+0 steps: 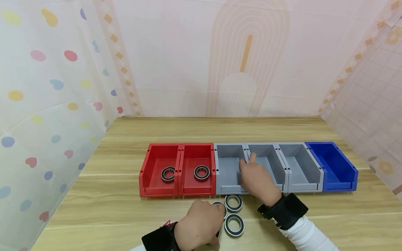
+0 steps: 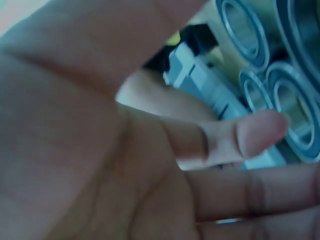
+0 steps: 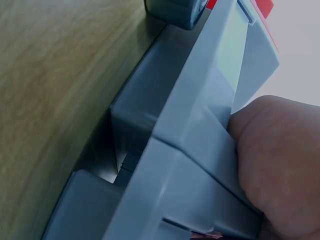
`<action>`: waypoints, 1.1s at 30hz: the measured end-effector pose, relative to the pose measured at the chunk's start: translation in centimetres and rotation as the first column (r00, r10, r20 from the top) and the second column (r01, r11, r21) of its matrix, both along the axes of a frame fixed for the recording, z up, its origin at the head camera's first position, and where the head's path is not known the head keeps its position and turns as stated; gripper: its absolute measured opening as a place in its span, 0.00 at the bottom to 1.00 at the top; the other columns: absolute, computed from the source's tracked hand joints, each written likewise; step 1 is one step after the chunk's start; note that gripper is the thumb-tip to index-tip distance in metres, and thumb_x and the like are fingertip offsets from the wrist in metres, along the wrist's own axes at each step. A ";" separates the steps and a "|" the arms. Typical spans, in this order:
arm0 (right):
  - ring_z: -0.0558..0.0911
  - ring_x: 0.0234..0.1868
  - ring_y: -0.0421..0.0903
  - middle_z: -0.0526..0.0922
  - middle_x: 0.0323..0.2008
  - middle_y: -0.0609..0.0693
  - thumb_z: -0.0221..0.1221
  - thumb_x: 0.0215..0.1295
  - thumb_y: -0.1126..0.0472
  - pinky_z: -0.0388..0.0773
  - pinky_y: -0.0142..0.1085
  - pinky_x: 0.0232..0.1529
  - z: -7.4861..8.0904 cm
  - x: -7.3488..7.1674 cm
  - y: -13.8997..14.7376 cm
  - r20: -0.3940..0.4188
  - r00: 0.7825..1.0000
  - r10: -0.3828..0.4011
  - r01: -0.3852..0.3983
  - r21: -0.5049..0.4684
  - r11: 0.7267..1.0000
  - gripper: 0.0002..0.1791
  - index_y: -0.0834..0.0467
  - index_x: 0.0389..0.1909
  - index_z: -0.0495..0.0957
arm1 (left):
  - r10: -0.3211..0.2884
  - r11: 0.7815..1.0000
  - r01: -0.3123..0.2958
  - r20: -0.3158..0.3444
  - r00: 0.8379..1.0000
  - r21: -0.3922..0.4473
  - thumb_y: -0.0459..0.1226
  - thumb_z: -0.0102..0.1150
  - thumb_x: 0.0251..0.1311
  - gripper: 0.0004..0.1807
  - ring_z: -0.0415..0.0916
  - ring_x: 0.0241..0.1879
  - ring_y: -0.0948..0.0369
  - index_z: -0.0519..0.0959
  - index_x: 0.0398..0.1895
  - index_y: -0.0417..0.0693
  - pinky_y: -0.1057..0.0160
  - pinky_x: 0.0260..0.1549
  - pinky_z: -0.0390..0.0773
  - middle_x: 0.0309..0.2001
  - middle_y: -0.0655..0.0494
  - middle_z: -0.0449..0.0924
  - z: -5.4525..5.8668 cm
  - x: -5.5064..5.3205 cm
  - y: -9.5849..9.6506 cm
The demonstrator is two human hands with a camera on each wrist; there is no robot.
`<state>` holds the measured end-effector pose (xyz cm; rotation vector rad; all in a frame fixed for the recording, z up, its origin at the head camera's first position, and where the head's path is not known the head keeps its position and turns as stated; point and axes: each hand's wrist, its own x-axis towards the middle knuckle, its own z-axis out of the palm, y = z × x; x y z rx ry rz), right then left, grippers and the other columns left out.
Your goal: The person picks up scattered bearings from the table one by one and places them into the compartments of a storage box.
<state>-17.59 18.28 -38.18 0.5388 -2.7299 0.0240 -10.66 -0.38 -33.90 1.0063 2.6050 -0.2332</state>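
Note:
My left hand (image 1: pixel 202 221) lies over several black-sealed ball bearings on the table. Its index finger touches one bearing (image 1: pixel 225 212), and another sits mostly hidden beneath the hand. Two more bearings, an upper one (image 1: pixel 233 210) and a lower one (image 1: pixel 234 233), lie just to its right. The left wrist view shows the fingers (image 2: pixel 260 132) extended towards bearings (image 2: pixel 309 145). My right hand (image 1: pixel 259 181) reaches over the divider between the left grey bin (image 1: pixel 227 188) and the middle grey bin (image 1: pixel 282 184), index finger stretched forward. Whether it holds anything is hidden.
Two red bins (image 1: pixel 158 192) stand left of the grey ones. One bearing (image 1: pixel 164 174) lies in the left red bin and another (image 1: pixel 196 173) in its neighbour. A right-hand grey bin (image 1: pixel 306 187) and a blue bin (image 1: pixel 340 186) finish the row.

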 end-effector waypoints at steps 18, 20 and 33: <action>0.59 0.07 0.40 0.61 0.28 0.61 0.51 0.51 0.71 0.57 0.30 0.05 0.2 0.0 -0.1 0.028 1.000 -0.006 0.006 -0.017 1.000 0.05 0.64 0.25 0.64 | -0.118 0.992 0.115 -0.066 0.991 -0.058 0.48 0.72 0.33 0.18 0.68 0.22 0.63 0.84 0.33 0.57 0.66 0.30 0.71 0.27 0.62 0.79 -1.7 0.2 0.6; 0.59 0.07 0.40 0.61 0.28 0.61 0.51 0.51 0.71 0.57 0.30 0.05 0.2 0.0 -0.1 0.033 0.999 -0.007 0.008 -0.021 1.000 0.04 0.64 0.25 0.64 | -0.117 0.993 0.115 -0.053 0.992 -0.039 0.49 0.72 0.31 0.20 0.68 0.23 0.64 0.84 0.34 0.56 0.66 0.31 0.72 0.28 0.62 0.80 -1.6 0.3 0.6; 0.58 0.07 0.39 0.61 0.28 0.61 0.53 0.49 0.70 0.57 0.30 0.05 0.0 0.1 -0.1 -0.010 1.000 0.003 -0.003 -0.004 1.000 0.05 0.65 0.25 0.65 | -0.165 0.973 0.165 -0.016 0.986 0.163 0.52 0.65 0.41 0.25 0.70 0.29 0.64 0.78 0.44 0.53 0.64 0.36 0.72 0.31 0.62 0.78 0.7 -0.2 -0.4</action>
